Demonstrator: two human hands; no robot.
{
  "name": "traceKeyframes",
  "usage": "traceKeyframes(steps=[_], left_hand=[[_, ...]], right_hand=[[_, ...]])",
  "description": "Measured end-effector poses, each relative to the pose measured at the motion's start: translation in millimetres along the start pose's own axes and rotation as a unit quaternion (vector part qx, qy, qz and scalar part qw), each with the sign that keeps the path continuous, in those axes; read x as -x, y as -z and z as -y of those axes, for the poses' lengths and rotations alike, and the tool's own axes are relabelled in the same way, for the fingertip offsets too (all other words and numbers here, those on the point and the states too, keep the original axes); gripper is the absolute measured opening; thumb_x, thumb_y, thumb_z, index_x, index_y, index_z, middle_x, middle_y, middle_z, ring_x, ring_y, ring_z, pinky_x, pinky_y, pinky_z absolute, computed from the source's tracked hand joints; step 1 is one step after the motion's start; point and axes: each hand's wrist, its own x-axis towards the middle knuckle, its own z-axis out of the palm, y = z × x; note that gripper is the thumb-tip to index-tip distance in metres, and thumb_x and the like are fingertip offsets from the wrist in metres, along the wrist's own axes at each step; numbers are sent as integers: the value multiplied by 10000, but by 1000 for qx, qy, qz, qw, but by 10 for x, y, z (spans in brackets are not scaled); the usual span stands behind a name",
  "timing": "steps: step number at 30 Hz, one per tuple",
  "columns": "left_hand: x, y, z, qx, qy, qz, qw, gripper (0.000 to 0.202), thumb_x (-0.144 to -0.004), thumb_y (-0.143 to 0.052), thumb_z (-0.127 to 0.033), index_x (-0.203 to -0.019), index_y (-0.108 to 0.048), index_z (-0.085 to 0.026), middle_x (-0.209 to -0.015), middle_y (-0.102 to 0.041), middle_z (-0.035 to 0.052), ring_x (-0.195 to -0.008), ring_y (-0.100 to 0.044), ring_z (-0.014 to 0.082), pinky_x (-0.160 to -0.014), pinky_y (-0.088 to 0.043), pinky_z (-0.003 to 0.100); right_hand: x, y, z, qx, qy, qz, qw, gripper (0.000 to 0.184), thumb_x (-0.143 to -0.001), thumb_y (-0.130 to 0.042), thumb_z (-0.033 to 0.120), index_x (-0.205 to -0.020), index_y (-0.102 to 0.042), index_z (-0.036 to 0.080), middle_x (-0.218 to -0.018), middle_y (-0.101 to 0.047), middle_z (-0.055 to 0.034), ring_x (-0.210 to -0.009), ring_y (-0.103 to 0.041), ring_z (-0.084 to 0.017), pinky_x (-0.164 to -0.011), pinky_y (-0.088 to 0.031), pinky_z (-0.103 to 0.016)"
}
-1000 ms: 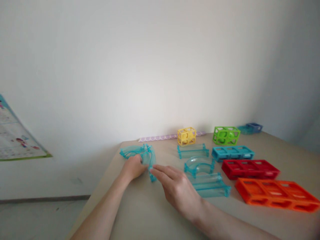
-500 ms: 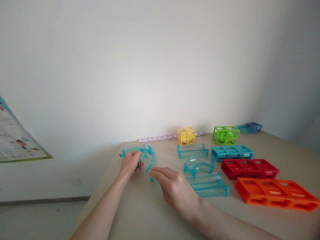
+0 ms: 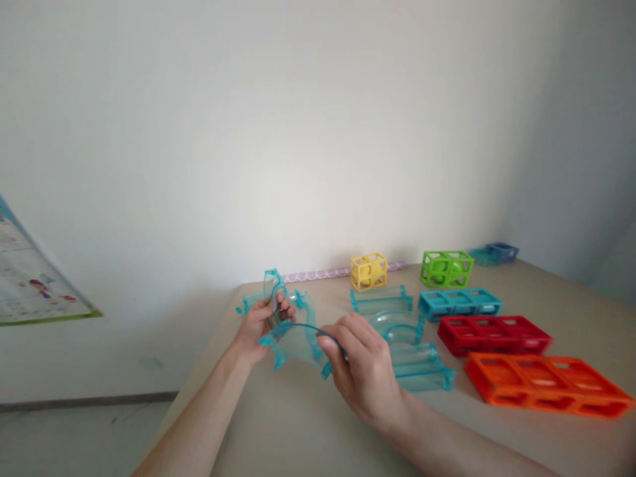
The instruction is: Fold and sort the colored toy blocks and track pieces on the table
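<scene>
My left hand (image 3: 253, 331) is closed around a clear teal curved track piece (image 3: 271, 283), holding it upright at the table's left side. A second curved teal track piece (image 3: 298, 341) is pinched by its right end in my right hand (image 3: 365, 358); it is lifted in front of the left hand, with its clipped end pointing left. Behind the hands, another teal piece (image 3: 250, 303) lies on the table, partly covered by the left hand. A further curved teal piece (image 3: 309, 306) shows between the hands, its lower part overlapped by the held piece.
To the right lie a straight teal track (image 3: 381, 303), a curved one (image 3: 401, 328) and straight tracks (image 3: 420, 371). Beyond are yellow (image 3: 368, 271), green (image 3: 447, 268), blue (image 3: 461, 303), red (image 3: 494, 334) and orange (image 3: 546, 384) open frame blocks on the table (image 3: 278, 430).
Both hands have picked up curved teal track pieces from the table's left part. The left piece is now turned upright; the right hand has closed and raised its piece.
</scene>
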Motion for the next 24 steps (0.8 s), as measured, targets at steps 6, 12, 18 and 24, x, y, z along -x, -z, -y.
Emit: traceKeyframes(steps=[6, 12, 18, 24], left_hand=[[141, -103, 115, 4, 49, 103, 993, 180, -642, -752, -75, -662, -588, -147, -744, -604, 8, -728, -619, 152, -700, -556, 316], [202, -165, 131, -33, 77, 137, 987, 175, -742, -727, -268, -662, -619, -156, -660, -592, 11, -659, -602, 148, -647, -539, 293], [198, -145, 149, -40, 77, 150, 985, 186, -648, -813, -229, -634, -641, -160, -631, -582, -9, -645, -597, 130, -661, -542, 280], [166, -110, 196, -28, 43, 99, 994, 199, -613, -844, -220, -690, -675, -149, -666, -657, -7, -653, -638, 132, -692, -551, 281]], right_hand=[[-8, 2, -62, -27, -180, -48, 982, 309, -1004, -340, 323, -880, -586, 182, -685, -622, -15, -611, -580, -133, -570, -391, -226], [1, -8, -38, 72, -137, 82, 985, 331, -978, -349, 305, -719, -521, 191, -653, -594, -40, -609, -568, -157, -574, -346, -242], [-1, -4, -46, 42, -209, 106, 971, 343, -998, -234, 336, -816, -486, 191, -558, -598, -15, -471, -591, -150, -465, -295, -224], [2, -14, -50, 92, -202, 155, 963, 317, -994, -252, 324, -802, -475, 205, -530, -596, -8, -474, -611, -177, -458, -252, -243]])
